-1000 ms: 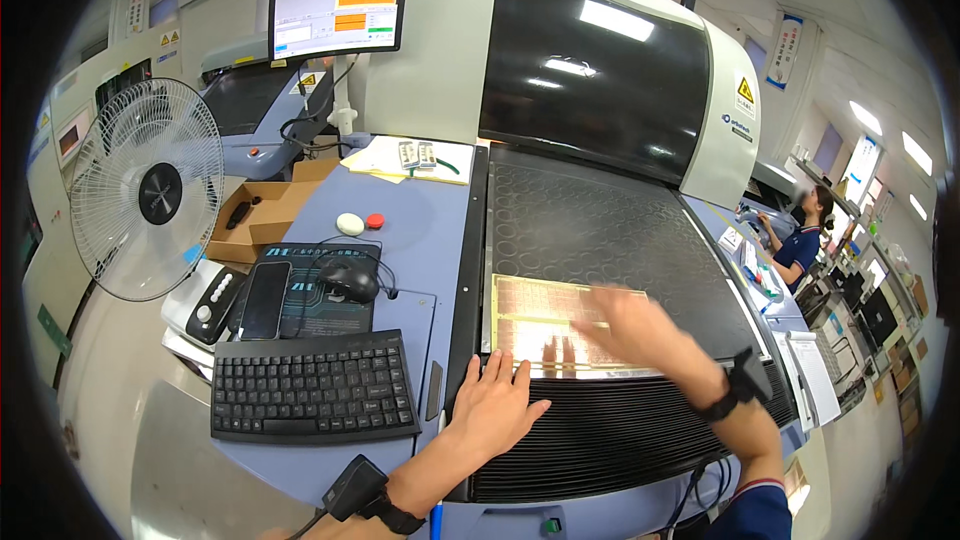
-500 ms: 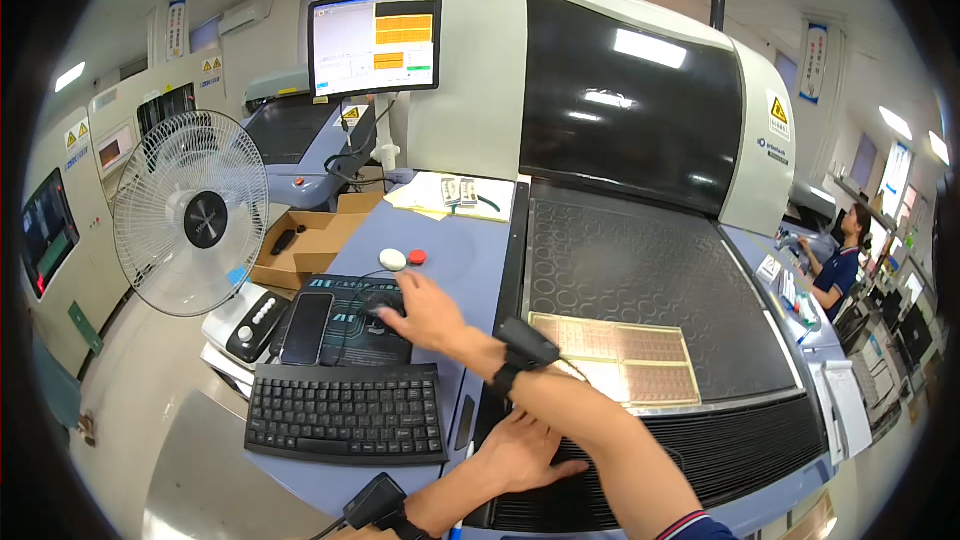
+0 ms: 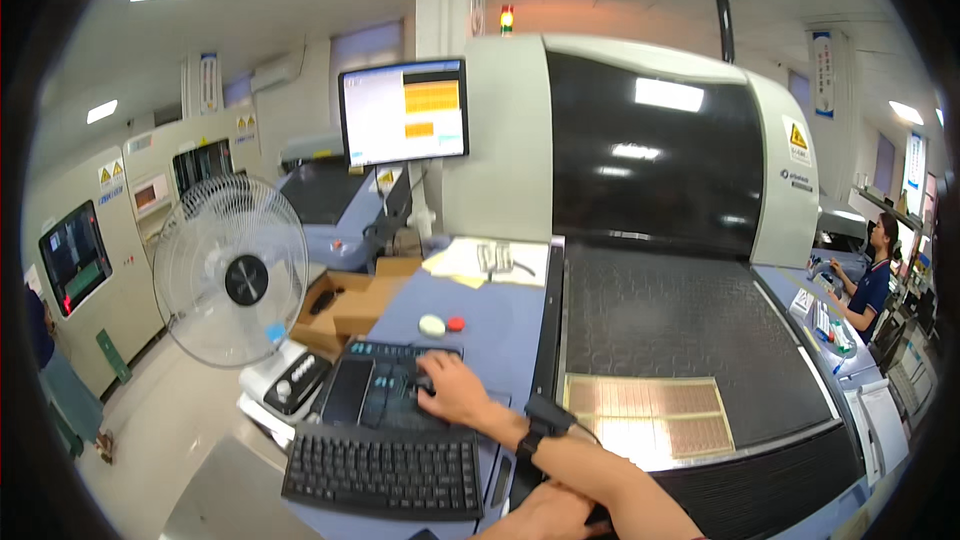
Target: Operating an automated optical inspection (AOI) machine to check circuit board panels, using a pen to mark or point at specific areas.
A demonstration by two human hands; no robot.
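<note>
Nearby, a phone [image 3: 347,393] and keyboard [image 3: 383,473] crowd the right hand [image 3: 455,390].

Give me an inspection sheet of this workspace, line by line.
Surface: blue-grey desk beside the machine's black bed.
Things in use: mouse, mostly covered; copper-coloured panel lying flat toward the bed's front.
Clutter: phone, keyboard, papers, open cardboard box.
Hands: right hand on the mouse; left hand at the lower edge, partly hidden, hold unclear.
Cables: dark cables below the monitor.
Surroundings: fan on the left, lit signal tower behind, person at right, another person partly visible at left.
</note>
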